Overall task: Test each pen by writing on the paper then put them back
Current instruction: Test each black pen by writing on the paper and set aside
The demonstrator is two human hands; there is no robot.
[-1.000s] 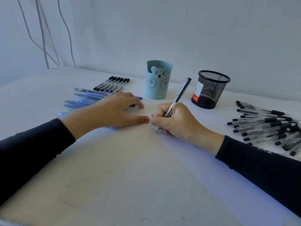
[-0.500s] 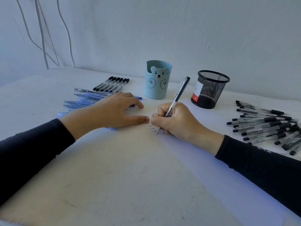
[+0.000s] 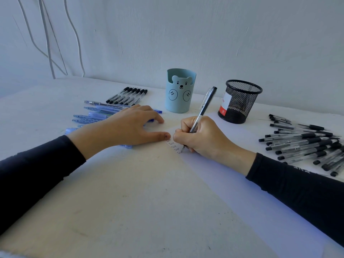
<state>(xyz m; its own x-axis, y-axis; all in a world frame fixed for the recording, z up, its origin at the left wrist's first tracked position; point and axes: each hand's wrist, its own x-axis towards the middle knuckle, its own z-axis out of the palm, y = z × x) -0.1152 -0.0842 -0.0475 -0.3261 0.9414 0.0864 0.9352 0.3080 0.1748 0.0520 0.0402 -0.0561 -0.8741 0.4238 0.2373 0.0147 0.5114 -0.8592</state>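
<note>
Centre of frame: right hand [image 3: 202, 138] curled round a black pen [image 3: 204, 107], fingers pinching the barrel low down. The pen's tip is down on the paper [image 3: 214, 175] and its capped end slants toward the upper right. A short column of handwritten words sits on the paper just left of that hand; the lowest one is at the tip.

Left of centre: left hand [image 3: 126, 127] lies flat, palm down, with the fingers straight and spread. The thumb tip is almost against the right hand's knuckles. It holds nothing.

Partly under and beyond the left hand is a loose group of blue pens [image 3: 98, 114] lying on the table [image 3: 37, 101]. Further back, upper left of centre, is a neat row of black-capped pens [image 3: 128, 95].

Back centre: a pale blue cup with a bear face [image 3: 180, 92], upright. To its right stands a black mesh cup [image 3: 240, 101] with a red and white label.

Right edge: a large heap of black pens [image 3: 305, 144], well apart from the hands.

Upper left: white cables [image 3: 48, 43] hang down the wall.
</note>
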